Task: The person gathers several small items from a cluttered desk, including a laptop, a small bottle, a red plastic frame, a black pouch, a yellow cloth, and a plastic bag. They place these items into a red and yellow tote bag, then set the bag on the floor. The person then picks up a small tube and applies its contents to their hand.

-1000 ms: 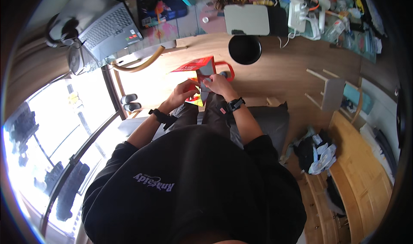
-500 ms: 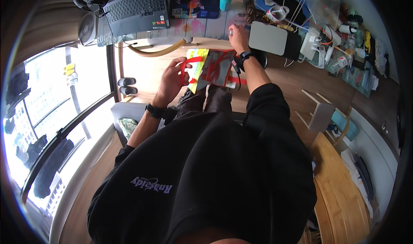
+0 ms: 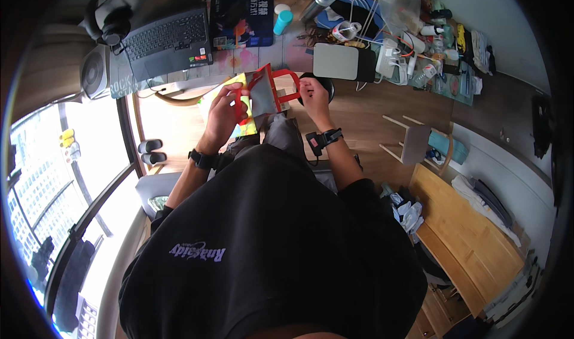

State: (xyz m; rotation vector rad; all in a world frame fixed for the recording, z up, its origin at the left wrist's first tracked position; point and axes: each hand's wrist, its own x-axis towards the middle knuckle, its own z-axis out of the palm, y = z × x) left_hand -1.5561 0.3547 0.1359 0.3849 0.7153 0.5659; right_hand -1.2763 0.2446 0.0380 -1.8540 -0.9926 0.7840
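Note:
A tote bag (image 3: 260, 96) with a yellow printed side, a grey inside and red straps hangs in front of my legs, below the desk edge. My left hand (image 3: 221, 116) is closed around one red strap, beside the yellow side. On the bag's other side, my right hand (image 3: 315, 99) pinches the second red strap (image 3: 287, 74), which is pulled out toward the right. The mouth of the bag gapes between my hands. What lies at its bottom is hidden.
Along the far side runs a desk with a laptop (image 3: 164, 44), a dark mat (image 3: 242, 17), a turquoise bottle (image 3: 283, 22), a grey pad (image 3: 336, 61) and cluttered cables and bottles. A stool (image 3: 415, 144) stands right; slippers (image 3: 152, 152) lie left on the floor.
My right hand has come down from the desk edge and taken hold of a red strap. The bag's mouth has spread wider. The whole view has shifted, so the desk sits further left.

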